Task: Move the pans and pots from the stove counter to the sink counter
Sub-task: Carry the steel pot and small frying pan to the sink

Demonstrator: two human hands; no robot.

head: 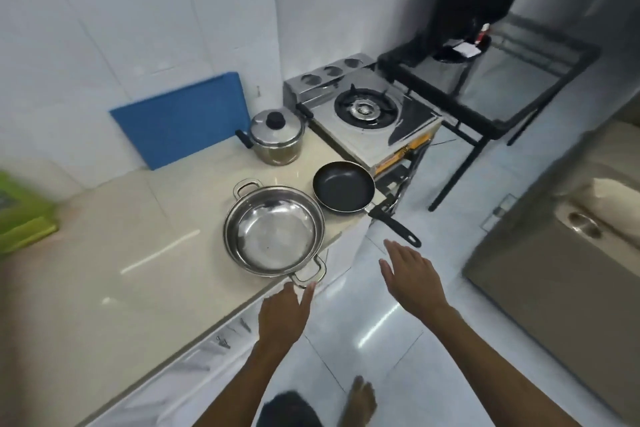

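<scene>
Tiled white kitchen, glossy white floor (398, 305), pale beige stone desk (138, 270) running along the left wall. Nearest: left hand (282, 315) is reaching with fingers spread and empty, fingertips just at the near loop handle of the wide shallow stainless steel two-handled pot (273, 230); cannot tell if touching yet. That handle is hanging past the desk edge, so a one-sided pull could be tipping the pot off onto the floor. Right hand (410, 279) is hovering flat, fingers spread, holding nothing, just short of the long black handle of the round black non-stick frying pan (343, 186). Pan is sitting at the desk's end corner with the handle sticking out over the floor; a bump from the hand could be swinging it off. Farther back, lidded stainless steel saucepan with black knob (277, 135) is standing beside the blue rectangular cutting board (183, 118) leaning on the wall; pulling it carelessly could be shaking the lid loose. Farthest, single-burner steel gas stove (367, 114). All three vessels are on the stove desk, none moved. Grey sink (581, 225) is on the right, across the floor; carrying two at once is risking a drop.
</scene>
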